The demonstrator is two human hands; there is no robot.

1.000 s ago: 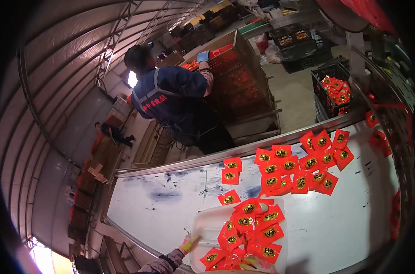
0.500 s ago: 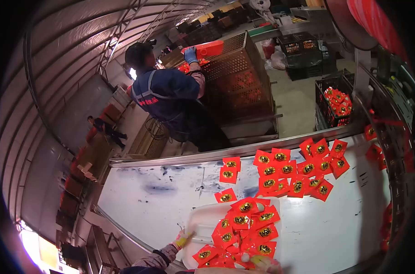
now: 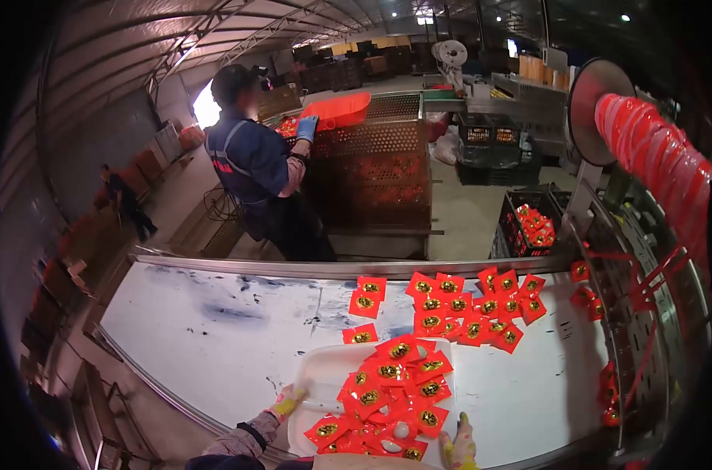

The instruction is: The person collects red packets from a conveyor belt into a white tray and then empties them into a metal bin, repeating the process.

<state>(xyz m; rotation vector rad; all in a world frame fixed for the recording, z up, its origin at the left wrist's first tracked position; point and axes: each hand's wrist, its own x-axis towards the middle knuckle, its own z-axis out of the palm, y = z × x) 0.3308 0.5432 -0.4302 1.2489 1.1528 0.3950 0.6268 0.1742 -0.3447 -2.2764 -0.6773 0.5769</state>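
Observation:
A white plastic tray (image 3: 317, 368) lies on the white table, heaped with red sachets (image 3: 369, 395) that bear gold and black emblems. A few pale round items show among the sachets. My left hand (image 3: 288, 401), in a yellow-and-pink patterned glove, grips the tray's left rim. Beside the right rim, my right hand (image 3: 459, 446), gloved alike, has thumb and fingers apart and holds nothing. Its lower part runs off the bottom of the view. More loose sachets (image 3: 473, 330) lie on the table beyond the tray.
A worker (image 3: 254, 172) across the table holds a red tray (image 3: 335, 111) at a perforated metal bin (image 3: 371, 164). A black crate (image 3: 520, 227) of sachets stands on the floor. At right are a machine frame (image 3: 599, 227) and a red film roll (image 3: 654, 149).
My right hand has left the sachets and moved to the tray's right side. My left hand stays at the left rim. The view has tilted level. The worker's red tray has tipped.

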